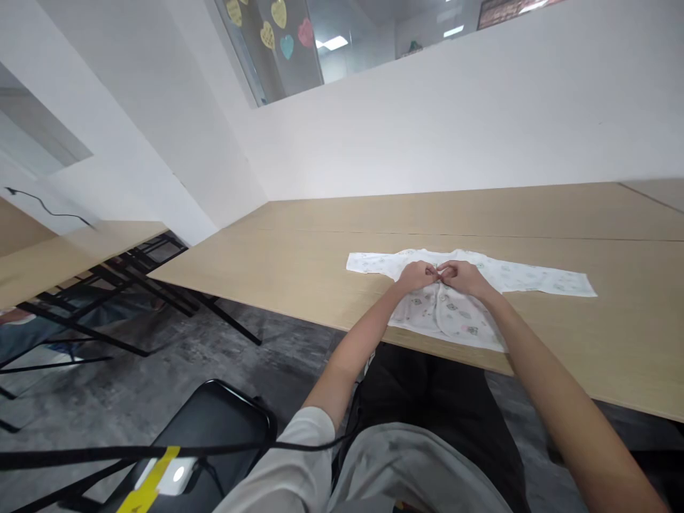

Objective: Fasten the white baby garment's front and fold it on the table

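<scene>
A small white long-sleeved baby shirt (427, 313) with a printed pattern lies spread on the wooden table, its sleeves stretched out to both sides. Its lower hem reaches close to the table's front edge. My left hand (417, 276) and my right hand (462, 276) meet at the middle of the shirt's front, over the upper part of its front opening. The fingers of both are closed in a pinch on the fabric there, fingertips nearly touching. Whatever small fastening may lie between them is hidden by the fingers.
The light wooden table (299, 263) runs back to a white wall (454, 135) with a window above. At lower left, a black folding chair (214, 420) holds a white device (174, 476). A black cable (304, 447) crosses to my body. Another table (107, 242) stands left, a person's leg near it.
</scene>
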### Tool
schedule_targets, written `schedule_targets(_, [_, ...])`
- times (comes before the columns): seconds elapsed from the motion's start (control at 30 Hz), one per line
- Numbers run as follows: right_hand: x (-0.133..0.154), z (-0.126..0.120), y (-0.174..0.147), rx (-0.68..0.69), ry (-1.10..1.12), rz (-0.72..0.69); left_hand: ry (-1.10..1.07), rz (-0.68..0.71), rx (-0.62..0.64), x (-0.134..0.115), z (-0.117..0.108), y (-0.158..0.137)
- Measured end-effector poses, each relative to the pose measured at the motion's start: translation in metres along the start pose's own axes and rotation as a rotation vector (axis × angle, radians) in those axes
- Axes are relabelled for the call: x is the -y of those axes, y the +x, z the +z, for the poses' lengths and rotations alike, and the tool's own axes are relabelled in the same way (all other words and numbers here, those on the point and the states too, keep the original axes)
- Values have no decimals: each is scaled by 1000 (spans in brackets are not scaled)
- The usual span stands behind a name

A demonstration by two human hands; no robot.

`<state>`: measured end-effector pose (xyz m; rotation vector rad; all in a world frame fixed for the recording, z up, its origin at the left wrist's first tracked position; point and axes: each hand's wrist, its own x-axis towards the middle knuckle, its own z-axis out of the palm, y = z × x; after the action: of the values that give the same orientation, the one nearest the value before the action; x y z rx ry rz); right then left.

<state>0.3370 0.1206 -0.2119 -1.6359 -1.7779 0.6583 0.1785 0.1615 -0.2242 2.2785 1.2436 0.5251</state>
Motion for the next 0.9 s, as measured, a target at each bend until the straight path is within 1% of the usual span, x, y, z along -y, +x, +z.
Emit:
schedule_targets(0.13, [0,-1,0,16,57,54,-82,26,-6,0,-1,0])
schedule_targets(0.27, [-3,-2,1,33,54,77,-267,69,16,2,1,2])
schedule_targets(0.4, [-5,0,0,15,118,122,-424,43,63,4,3,3])
schedule_targets(0.47, [-5,0,0,10,162,162,-459,20,67,3,2,3])
schedule_targets(0.57, [-2,0,-2,-27,161,226,-480,-1,49,0,-1,1])
schedule_targets(0.7, [5,-1,-5,-99,166,289,-516,37,10,-1,1,1])
schedule_targets(0.77, [8,-2,-7,-124,242,335,-527,71,-21,0,3,3])
schedule_targets(0.9, [12,-7,-9,-138,510,394,-582,107,-67,1,6,6])
